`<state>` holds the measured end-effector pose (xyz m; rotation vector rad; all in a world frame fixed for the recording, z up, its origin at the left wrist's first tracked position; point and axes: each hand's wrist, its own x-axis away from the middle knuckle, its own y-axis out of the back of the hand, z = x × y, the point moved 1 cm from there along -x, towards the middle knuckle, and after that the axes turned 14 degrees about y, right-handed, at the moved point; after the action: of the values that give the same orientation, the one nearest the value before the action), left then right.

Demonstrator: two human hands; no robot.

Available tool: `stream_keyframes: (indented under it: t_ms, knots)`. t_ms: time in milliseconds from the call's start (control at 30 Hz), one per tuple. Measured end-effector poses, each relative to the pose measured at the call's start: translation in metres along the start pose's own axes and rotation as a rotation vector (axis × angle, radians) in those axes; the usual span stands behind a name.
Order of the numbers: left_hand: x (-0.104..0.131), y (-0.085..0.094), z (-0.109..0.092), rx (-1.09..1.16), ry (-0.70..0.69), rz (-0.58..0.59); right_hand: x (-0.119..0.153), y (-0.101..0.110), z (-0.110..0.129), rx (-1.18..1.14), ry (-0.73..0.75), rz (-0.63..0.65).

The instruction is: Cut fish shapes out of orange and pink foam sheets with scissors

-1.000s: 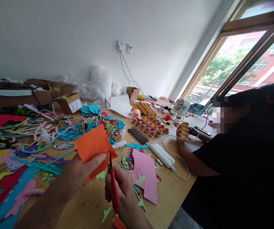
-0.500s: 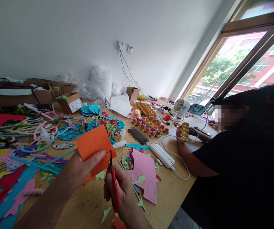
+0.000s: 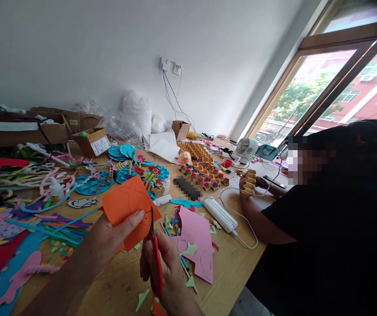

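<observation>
An orange sheet of paper [image 3: 127, 197] with a fish outline drawn on it is pinched in my left hand [image 3: 114, 235], thumb on top. Red-handled scissors [image 3: 156, 263] are gripped in my right hand [image 3: 167, 267], their dark blades upright at the paper's right edge, close to a drawn dot. Below and right of them lies a pink sheet [image 3: 195, 241] with drawn outlines and a cut-away edge. Pale green scraps [image 3: 190, 249] are scattered around it.
A white power strip [image 3: 220, 215] with its cable lies right of the pink sheet. At the right, a person in black [image 3: 323, 219] holds a yellow carton piece [image 3: 249, 182]. Pipe cleaners, blue plates [image 3: 93, 183], a glue bottle [image 3: 56, 188] and boxes [image 3: 92, 141] crowd the left and back.
The view has shifted slightly, so most things sit a little further left. Both hands keep their holds on the orange paper and the scissors, with little visible change between them.
</observation>
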<state>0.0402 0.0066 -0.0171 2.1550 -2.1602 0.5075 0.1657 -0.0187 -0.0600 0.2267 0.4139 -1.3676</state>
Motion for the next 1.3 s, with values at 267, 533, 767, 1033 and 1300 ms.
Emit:
stream_keyframes:
  t_ms: [267,533,767,1033,1300]
  knots:
    - [-0.001,-0.003,-0.002,-0.014,-0.02,0.033,0.002,0.001,-0.003,-0.003,0.011,-0.01]
    - [0.001,-0.002,0.0,-0.089,-0.004,0.02,0.003,0.003,-0.005,-0.058,-0.014,0.008]
    - [0.001,-0.003,0.001,-0.074,-0.022,0.011,0.001,0.002,-0.003,-0.043,-0.01,-0.004]
    - [0.002,-0.006,-0.001,-0.139,-0.019,-0.021,0.003,0.001,-0.007,-0.063,0.01,-0.032]
    - [0.003,-0.002,-0.005,-0.18,-0.063,-0.055,0.0,0.002,0.006,0.002,-0.059,0.007]
